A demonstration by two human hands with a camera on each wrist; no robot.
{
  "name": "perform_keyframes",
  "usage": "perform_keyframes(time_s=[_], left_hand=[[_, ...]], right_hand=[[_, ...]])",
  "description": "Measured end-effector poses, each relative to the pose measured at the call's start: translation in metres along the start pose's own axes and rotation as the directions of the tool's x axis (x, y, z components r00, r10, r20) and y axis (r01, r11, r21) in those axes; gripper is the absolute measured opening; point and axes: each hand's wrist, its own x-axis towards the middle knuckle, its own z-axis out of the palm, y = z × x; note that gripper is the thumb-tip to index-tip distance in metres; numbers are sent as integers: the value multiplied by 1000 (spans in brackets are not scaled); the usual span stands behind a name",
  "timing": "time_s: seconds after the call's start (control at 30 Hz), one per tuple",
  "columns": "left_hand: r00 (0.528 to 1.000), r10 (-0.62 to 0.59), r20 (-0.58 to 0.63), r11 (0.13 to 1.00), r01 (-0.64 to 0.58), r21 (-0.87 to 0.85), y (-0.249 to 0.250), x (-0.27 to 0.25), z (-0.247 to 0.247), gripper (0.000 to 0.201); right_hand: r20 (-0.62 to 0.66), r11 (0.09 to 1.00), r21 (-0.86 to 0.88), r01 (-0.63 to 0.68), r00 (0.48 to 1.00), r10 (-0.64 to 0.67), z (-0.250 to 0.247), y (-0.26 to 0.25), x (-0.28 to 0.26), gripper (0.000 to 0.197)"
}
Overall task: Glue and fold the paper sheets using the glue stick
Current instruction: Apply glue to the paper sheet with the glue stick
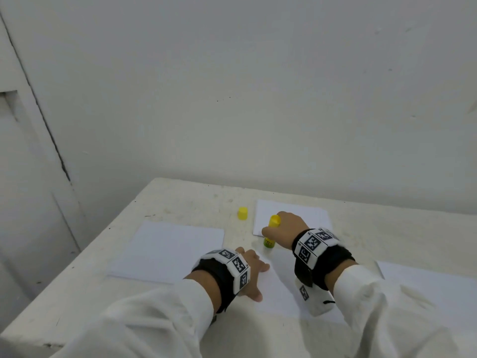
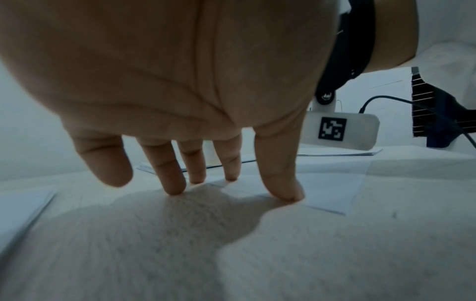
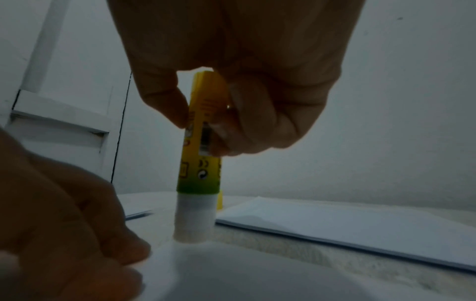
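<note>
The glue stick [image 1: 270, 232] was held upright in the right hand [image 1: 285, 229], its yellow-and-green barrel pinched between the thumb [image 3: 165, 97] on one side and the curled fingers [image 3: 257, 122] on the other. The white glue end [image 3: 194, 219] was pointed downward and was seen, in the right wrist view, to be touching the far corner of the near paper sheet [image 1: 284, 293], which lay on the white table [image 1: 180, 197]. The left hand [image 1: 251, 267] was laid just beside the glue stick, on the side nearer the person, with its fingers straight and spread; nothing was gripped by it. In the left wrist view its fingertips [image 2: 176, 189] were shown pressed down at the edge of that same sheet, with the palm raised above the table. The yellow cap [image 1: 242, 213] was stood on the table just beyond and to the left of the glue stick, apart from it. A second paper sheet [image 1: 167, 249] lay flat to the left of the glue stick, and a folded sheet [image 1: 296, 210] lay directly behind it, partly covered by the right hand. Another sheet [image 1: 426, 280] was seen well to the right of the glue stick. White sleeves [image 1: 154, 319] and marker-covered wrist bands [image 1: 312, 242] were worn on both arms.
</note>
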Motion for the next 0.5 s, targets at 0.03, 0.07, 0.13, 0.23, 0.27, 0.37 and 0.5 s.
perform_keyframes(time_s=[0.03, 0.07, 0.13, 0.23, 0.27, 0.37, 0.5], left_hand=[[1000, 1, 5, 1000, -1, 11, 0, 0, -1, 82], [1000, 1, 11, 1000, -1, 18, 0, 0, -1, 84], [1000, -7, 13, 1000, 7, 9, 0, 0, 0, 85], [1000, -13, -13, 999, 13, -37, -2, 4, 0, 87], [1000, -16, -16, 999, 15, -47, -2, 5, -1, 89], [1000, -27, 3, 1000, 27, 5, -1, 9, -5, 98], [999, -29, 20, 998, 28, 62, -2, 17, -7, 99]], right_hand=[[8, 1000, -16, 8, 1000, -8, 2, -1, 1, 29], [14, 1000, -25, 12, 1000, -12, 4, -1, 1, 30], [9, 999, -41, 10, 1000, -10, 5, 4, 0, 30], [-7, 998, -67, -18, 1000, 18, -4, 22, -3, 30], [-16, 996, -78, -35, 999, 33, -9, 31, -5, 30], [-61, 988, -100, -114, 992, 108, -29, 64, -13, 29], [-99, 970, -120, -213, 974, 201, -52, 102, -26, 30]])
